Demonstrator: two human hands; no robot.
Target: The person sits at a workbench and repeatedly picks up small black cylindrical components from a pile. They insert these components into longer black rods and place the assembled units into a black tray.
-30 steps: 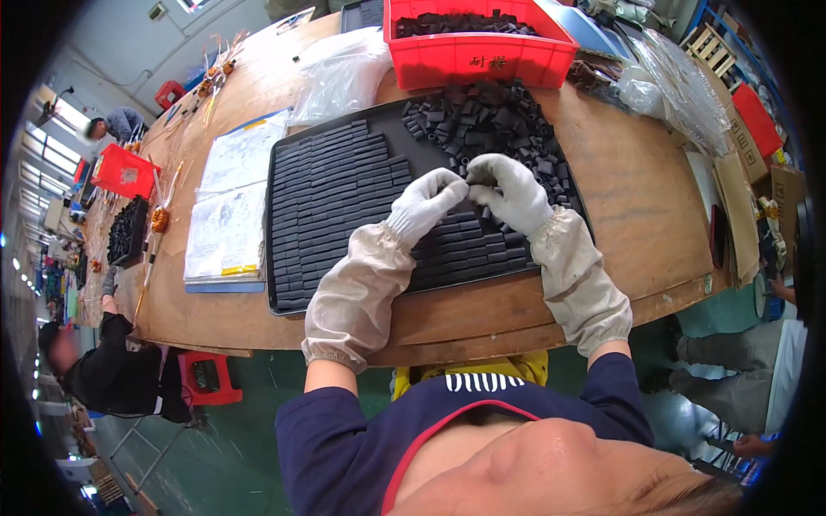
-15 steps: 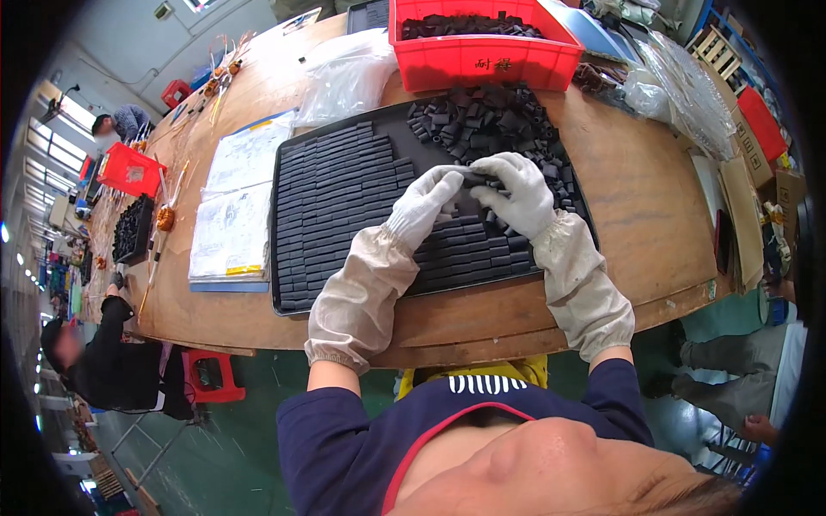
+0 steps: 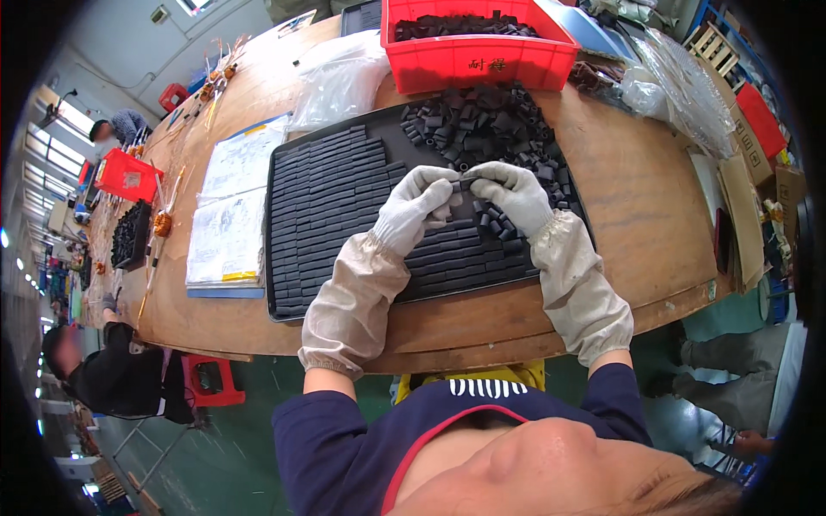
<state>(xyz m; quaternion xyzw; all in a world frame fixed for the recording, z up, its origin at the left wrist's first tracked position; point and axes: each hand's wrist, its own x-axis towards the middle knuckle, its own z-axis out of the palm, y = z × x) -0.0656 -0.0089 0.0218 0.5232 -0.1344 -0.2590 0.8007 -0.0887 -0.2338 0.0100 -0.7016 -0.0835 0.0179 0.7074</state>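
Note:
Over the black tray (image 3: 417,156), my left hand (image 3: 411,209) and my right hand (image 3: 516,196) meet, both in white gloves. Their fingertips are pinched together around a small black tube piece (image 3: 463,184), mostly covered by the gloves. Long rows of short black tubes (image 3: 327,202) lie tightly packed across the left and front of the tray. A heap of loose black tube pieces (image 3: 482,125) spreads over its far right part, close beyond my right hand.
A red bin (image 3: 482,67) of black pieces stands behind the tray. Left of the tray lie papers in sleeves (image 3: 228,232) and clear plastic bags (image 3: 340,82). Crumpled clear wrap (image 3: 680,86) lies at far right. A person in black (image 3: 112,374) works at the table's left.
Both hands remain joined at the fingertips over the tray. My left hand's fingers have shifted slightly, and the view has moved a little. The piece between the hands shows a little lower.

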